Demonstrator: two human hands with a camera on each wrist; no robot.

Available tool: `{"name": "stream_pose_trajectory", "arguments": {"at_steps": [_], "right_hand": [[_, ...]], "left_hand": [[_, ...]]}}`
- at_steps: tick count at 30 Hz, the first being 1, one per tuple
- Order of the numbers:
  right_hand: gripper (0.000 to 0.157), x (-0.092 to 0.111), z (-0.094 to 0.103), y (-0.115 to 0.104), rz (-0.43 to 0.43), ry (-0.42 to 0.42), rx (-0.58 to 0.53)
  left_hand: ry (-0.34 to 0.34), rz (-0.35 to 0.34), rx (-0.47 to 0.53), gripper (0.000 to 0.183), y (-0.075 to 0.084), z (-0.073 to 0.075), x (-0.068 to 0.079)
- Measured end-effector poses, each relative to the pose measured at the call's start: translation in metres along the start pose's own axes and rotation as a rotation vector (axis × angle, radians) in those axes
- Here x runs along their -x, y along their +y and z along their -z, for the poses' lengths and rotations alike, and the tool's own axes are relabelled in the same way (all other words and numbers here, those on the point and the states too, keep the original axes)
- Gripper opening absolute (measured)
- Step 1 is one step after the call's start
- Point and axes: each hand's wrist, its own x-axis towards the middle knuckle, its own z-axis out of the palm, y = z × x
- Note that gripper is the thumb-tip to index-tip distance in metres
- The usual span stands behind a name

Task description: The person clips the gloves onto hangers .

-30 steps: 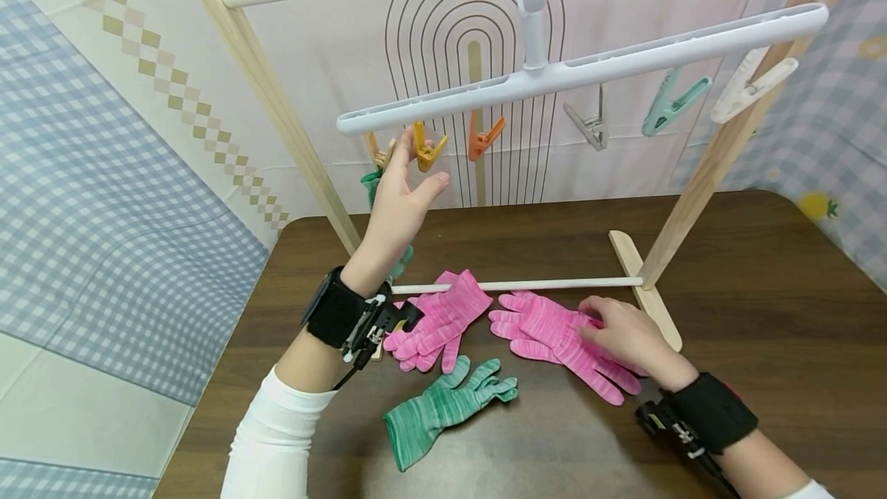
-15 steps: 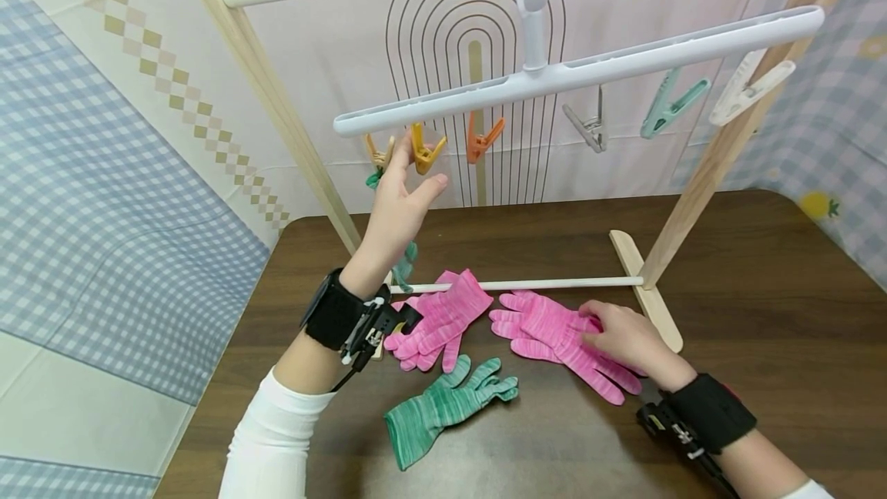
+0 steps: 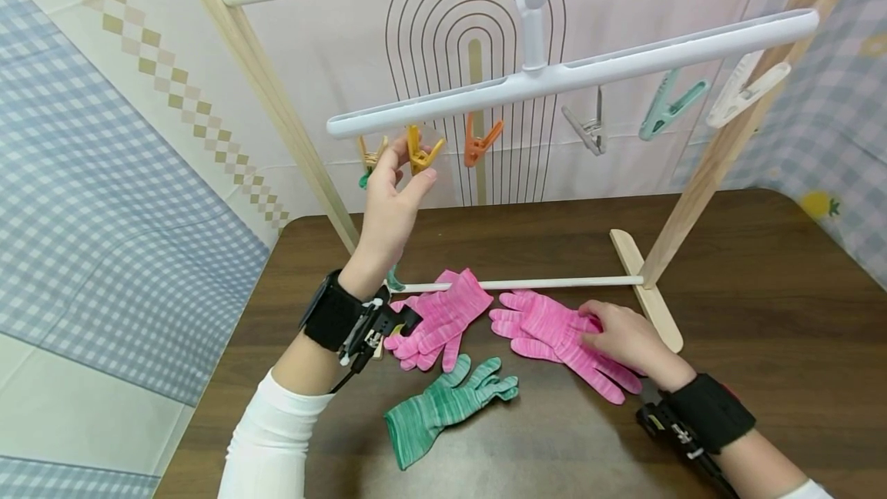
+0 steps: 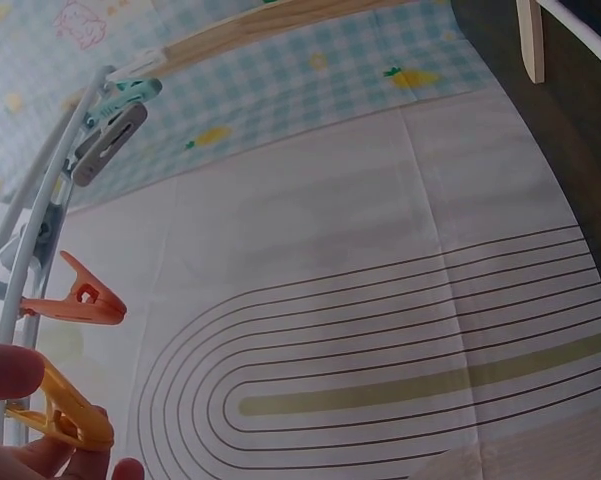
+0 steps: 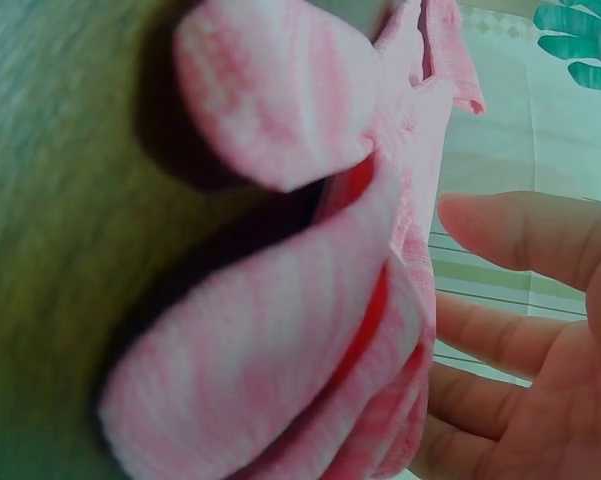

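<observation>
My left hand [image 3: 395, 195] is raised under the left half of the white hanger [image 3: 540, 82], with fingers and thumb around a yellow clothespin [image 4: 78, 412] that hangs from it. Left of this hand, a tan clothespin [image 3: 370, 154] holds a bit of green glove [image 3: 363, 179]; most of that glove is hidden behind the hand and arm. My right hand [image 3: 624, 336] rests at the right-hand pair of pink gloves [image 3: 554, 333]. In the right wrist view its thumb stands apart from the fingers, whose tips meet the pink knit.
Orange [image 3: 478, 145], grey [image 3: 589, 131], mint [image 3: 668, 108] and white [image 3: 744, 95] clothespins hang along the hanger. A wooden rack [image 3: 270, 98] carries it. On the table [image 3: 776, 314] lie more pink gloves [image 3: 443, 322] and a green glove [image 3: 443, 406].
My left hand has shifted slightly left and its fingers have curled closer around the yellow clothespin. The hanger's left end has swung a little left. My right hand stays put.
</observation>
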Motion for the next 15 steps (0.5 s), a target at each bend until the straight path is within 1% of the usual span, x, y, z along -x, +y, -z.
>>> {"name": "stream_pose_trajectory", "arguments": {"at_steps": [8, 15], "right_hand": [[0.034, 0.0001, -0.0001, -0.001, -0.008, 0.002, 0.008], [0.034, 0.0004, -0.0004, -0.0012, -0.016, -0.002, -0.003]], "left_hand": [[0.023, -0.033, 0.003, 0.04, -0.0002, 0.001, 0.0015], [0.033, -0.042, 0.001, 0.038, -0.0005, 0.0014, 0.0028]]}}
